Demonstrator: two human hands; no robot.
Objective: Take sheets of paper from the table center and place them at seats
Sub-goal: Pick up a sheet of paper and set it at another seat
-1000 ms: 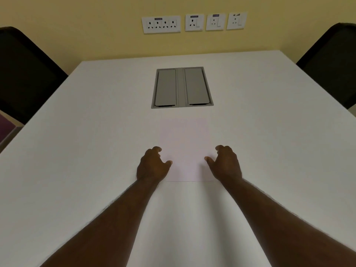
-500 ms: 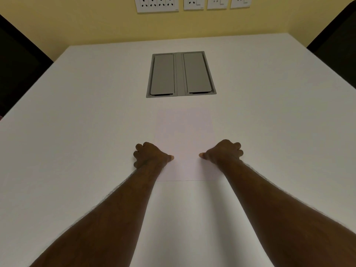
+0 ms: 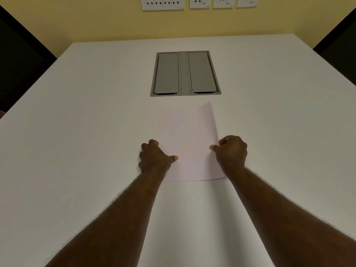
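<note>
A pale sheet of paper [image 3: 189, 139] lies at the middle of the white table [image 3: 77, 132]. Its right side and far right corner curl up off the surface. My right hand [image 3: 231, 151] pinches the sheet's right edge between thumb and curled fingers. My left hand [image 3: 154, 157] rests at the left edge, fingers curled, thumb pressed on top of the paper. Whether more sheets lie beneath it I cannot tell.
A grey double-flap cable box [image 3: 185, 73] is set into the table just beyond the paper. Dark chairs stand at the far left [image 3: 17, 64] and far right [image 3: 341, 41]. White wall sockets [image 3: 196, 2] line the yellow wall behind.
Both hands went from spread beside the paper to closed on its side edges. The sheet's right side has lifted and curled.
</note>
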